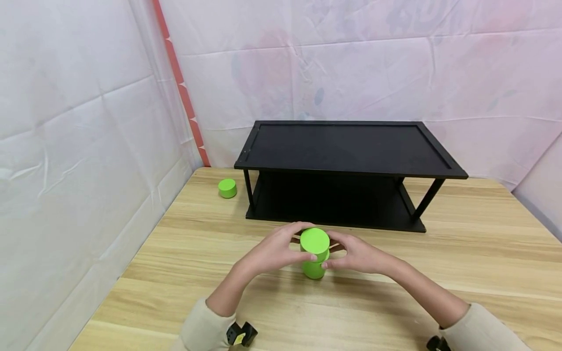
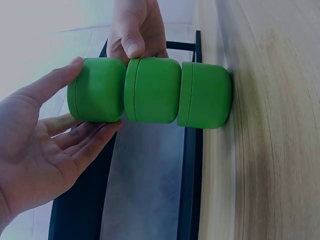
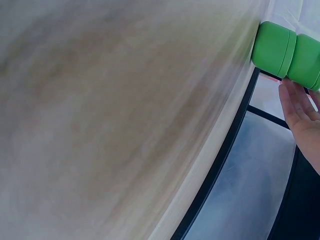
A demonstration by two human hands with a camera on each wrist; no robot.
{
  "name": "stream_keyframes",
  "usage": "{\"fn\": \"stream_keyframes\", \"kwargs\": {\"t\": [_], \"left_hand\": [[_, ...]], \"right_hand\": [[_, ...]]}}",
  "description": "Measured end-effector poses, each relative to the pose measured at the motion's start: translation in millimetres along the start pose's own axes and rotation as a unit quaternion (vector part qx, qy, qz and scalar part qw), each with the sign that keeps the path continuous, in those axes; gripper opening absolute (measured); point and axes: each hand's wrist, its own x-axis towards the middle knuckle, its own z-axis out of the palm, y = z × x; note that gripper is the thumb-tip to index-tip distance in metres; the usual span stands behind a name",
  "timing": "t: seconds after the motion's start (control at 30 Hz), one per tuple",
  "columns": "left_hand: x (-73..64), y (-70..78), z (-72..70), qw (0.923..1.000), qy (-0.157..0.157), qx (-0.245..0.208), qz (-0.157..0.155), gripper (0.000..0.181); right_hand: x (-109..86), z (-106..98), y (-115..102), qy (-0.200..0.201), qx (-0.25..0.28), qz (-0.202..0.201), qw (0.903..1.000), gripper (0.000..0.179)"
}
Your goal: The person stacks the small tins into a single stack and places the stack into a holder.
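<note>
Three green round lidded jars stand stacked on the table, in front of the black shelf. My left hand (image 1: 278, 248) grips the top jar (image 2: 97, 90), thumb on one side and fingers on the other. On the opposite side, my right hand (image 1: 357, 253) holds the middle jar (image 2: 156, 91) between thumb and fingers. The bottom jar (image 2: 207, 95) rests on the tabletop, touched by neither hand. In the right wrist view, the stack is cut off at the frame's edge, with the right fingers (image 3: 295, 102) against the middle jar.
A black two-level shelf (image 1: 347, 148) stands on the wooden table (image 1: 184, 273) just behind the stack. Left of the shelf sits another green jar (image 1: 227, 188). White sheeting (image 1: 110, 122) hangs at the left and back of the table.
</note>
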Motion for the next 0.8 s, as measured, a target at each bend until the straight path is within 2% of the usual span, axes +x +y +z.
{"fn": "stream_keyframes", "kwargs": {"t": [0.8], "left_hand": [[1.6, -0.6, 6.1, 1.0000, 0.002, 0.005, -0.007, 0.061]], "right_hand": [[-0.2, -0.3, -1.6, 0.003, -0.016, -0.005, 0.9999, 0.058]]}}
